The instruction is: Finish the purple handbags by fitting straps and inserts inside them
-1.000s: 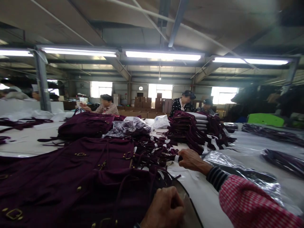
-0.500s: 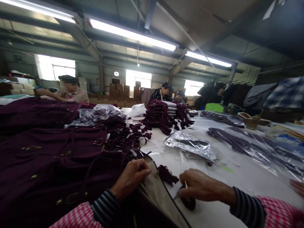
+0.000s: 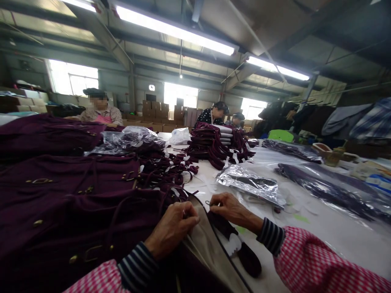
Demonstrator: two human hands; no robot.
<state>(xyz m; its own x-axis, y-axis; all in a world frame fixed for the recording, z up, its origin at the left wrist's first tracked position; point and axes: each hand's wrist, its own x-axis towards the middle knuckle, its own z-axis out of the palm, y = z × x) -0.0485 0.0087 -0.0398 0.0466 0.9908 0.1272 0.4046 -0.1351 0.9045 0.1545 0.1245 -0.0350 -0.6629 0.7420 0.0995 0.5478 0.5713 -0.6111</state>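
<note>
A dark purple bag (image 3: 128, 221) with brass-coloured fittings lies in front of me, its zipped mouth open on a beige lining (image 3: 207, 240). My left hand (image 3: 174, 228) is closed on the rim of that mouth, fingertips pinched at the lining. Just right of the rim, my right hand (image 3: 229, 209) pinches the end of a dark purple strap (image 3: 249, 259). A small metal hook (image 3: 208, 202) pokes out at its fingertips. White wrapping (image 3: 233, 245) sits round the strap's middle, and its rounded lower end rests on the white table (image 3: 308, 244).
More purple bags (image 3: 70, 175) lie at left. Beyond my hands are a heap of purple straps (image 3: 171, 167), a stack of purple pieces (image 3: 204, 140) and a clear plastic bag (image 3: 250, 183). Plastic-wrapped dark goods (image 3: 330, 191) lie at right. Co-workers (image 3: 102, 112) sit across the table.
My right hand has moved up and left from the strap's wrapped middle to its hook end, beside the bag's rim. My left hand keeps its hold on the rim.
</note>
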